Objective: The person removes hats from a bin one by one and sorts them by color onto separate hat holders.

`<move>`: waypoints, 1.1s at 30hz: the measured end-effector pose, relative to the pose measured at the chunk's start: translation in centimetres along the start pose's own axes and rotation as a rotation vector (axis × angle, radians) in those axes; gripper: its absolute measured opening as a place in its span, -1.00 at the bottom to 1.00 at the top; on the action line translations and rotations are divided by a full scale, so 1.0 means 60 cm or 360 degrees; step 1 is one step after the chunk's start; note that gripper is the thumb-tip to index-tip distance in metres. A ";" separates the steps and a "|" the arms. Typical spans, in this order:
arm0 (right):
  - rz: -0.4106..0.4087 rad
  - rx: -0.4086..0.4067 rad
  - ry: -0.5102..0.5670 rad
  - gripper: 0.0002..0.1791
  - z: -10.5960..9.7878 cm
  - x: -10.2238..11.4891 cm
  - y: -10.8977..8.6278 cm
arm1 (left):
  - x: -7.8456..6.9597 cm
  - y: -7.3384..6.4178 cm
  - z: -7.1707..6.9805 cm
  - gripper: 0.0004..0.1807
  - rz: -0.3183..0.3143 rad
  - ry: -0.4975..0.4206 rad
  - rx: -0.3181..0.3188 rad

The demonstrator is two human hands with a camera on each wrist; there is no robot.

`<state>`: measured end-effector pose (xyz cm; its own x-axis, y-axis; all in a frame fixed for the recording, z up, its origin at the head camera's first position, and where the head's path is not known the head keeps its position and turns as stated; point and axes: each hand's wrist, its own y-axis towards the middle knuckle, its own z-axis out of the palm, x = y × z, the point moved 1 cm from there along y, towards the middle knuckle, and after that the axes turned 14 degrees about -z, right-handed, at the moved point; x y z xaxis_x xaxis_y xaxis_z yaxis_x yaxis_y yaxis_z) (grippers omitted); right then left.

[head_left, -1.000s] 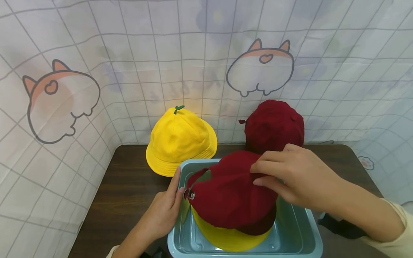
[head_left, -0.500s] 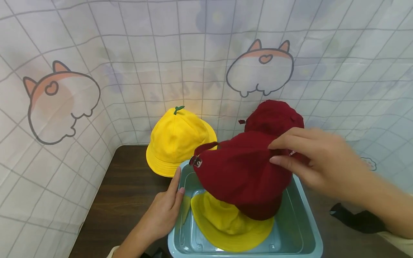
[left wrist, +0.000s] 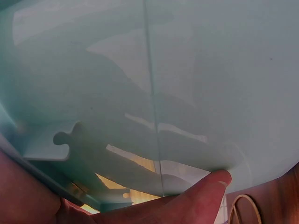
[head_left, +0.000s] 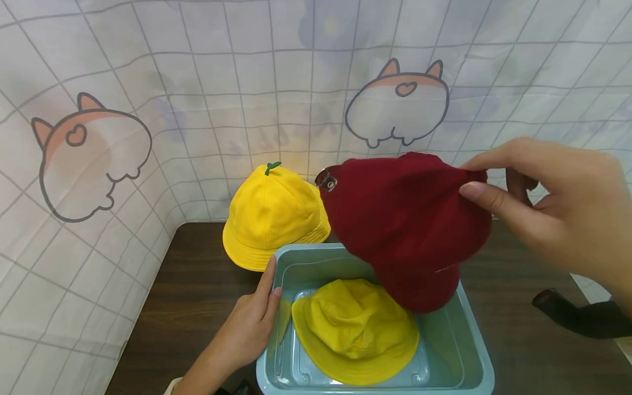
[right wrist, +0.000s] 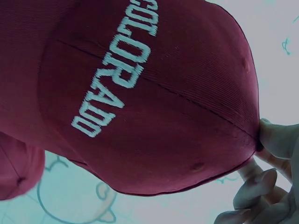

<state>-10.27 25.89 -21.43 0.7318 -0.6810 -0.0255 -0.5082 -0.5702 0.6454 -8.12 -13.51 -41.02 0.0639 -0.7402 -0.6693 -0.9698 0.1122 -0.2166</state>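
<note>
While a yellow bucket hat (head_left: 274,214) with a green sprout stands on the dark wooden table (head_left: 197,285) just behind the left part of the light blue basin (head_left: 316,269), a second yellow hat (head_left: 357,334) lies inside the basin; in the head view the raised red cap (head_left: 405,214) blocks sight of the basin's far right corner. The left hand (head_left: 247,329) holds the basin's left side, thumb at the rim. The right hand (head_left: 573,214), above and to the right of the basin, pinches the cap, which hangs leftward from its fingertips over the basin's far right part, visor lowest.

In the left wrist view, the basin's smooth wall fills nearly everything; a finger lies along it, the basin directly against the hand.

In the right wrist view, part of another red cap (right wrist: 16,170) peeks out beside the held one. Thumb and finger nip the crown's tip, the other fingers loosely bent; the pale "COLORADO" lettering (right wrist: 124,70) sits away from them, toward the visor.
</note>
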 end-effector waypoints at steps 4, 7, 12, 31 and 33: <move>0.0121 -0.0019 -0.0083 -0.52 -0.017 -0.006 0.007 | 0.000 -0.001 0.000 -0.29 -0.0002 0.0020 -0.0002; 0.0147 -0.0082 -0.0082 -0.54 -0.023 -0.013 0.014 | 0.000 -0.001 0.000 -0.28 -0.0006 0.0038 -0.0011; 0.0197 -0.0129 -0.0098 -0.60 -0.032 -0.031 0.025 | -0.001 0.000 0.001 -0.28 0.0001 0.0031 -0.0009; 0.0434 -0.0308 -0.0150 -0.64 -0.030 -0.104 0.049 | 0.000 0.000 -0.001 -0.29 -0.0019 0.0016 0.0023; 0.0480 -0.0292 -0.0170 -0.63 -0.027 -0.112 0.050 | 0.000 0.000 -0.001 -0.29 -0.0024 0.0012 0.0032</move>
<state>-15.96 29.47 -18.08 0.5050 -0.8557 0.1133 -0.5969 -0.2514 0.7619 -8.11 -13.56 -40.97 0.0765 -0.7471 -0.6603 -0.9638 0.1142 -0.2409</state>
